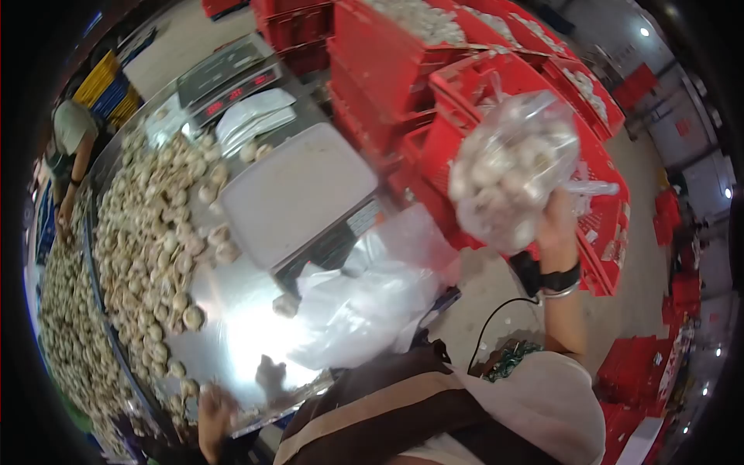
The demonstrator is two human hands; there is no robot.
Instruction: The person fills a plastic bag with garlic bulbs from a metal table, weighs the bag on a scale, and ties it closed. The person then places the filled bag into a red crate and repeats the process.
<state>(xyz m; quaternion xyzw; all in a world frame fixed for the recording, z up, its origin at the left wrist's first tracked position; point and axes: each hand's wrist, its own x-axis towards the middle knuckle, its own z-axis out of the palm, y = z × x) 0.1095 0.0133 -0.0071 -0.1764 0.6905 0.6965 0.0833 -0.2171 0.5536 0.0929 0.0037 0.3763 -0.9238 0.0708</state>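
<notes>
My right hand (pixel 556 225) is raised on the right, its fingers closed around the lower side of a clear plastic bag (pixel 515 167) full of whitish bulbs that look like garlic. The bag is over the red crates. My left hand (pixel 215 411) is low at the near edge of the metal table (pixel 225 298), close to loose garlic bulbs (pixel 159 256); motion smears its fingers. Between the hands, a pile of empty clear plastic bags (pixel 364 298) lies at the table's corner against a scale with a pale flat pan (pixel 298 194).
Red crates (pixel 380 77) holding bagged bulbs are stacked behind the scale. A second scale (pixel 225 81) with red digits stands farther back, white bags (pixel 256 116) beside it. Across a divider (pixel 108 310), another person (pixel 74 139) reaches over more bulbs. A black cable (pixel 496 310) hangs near my right wrist.
</notes>
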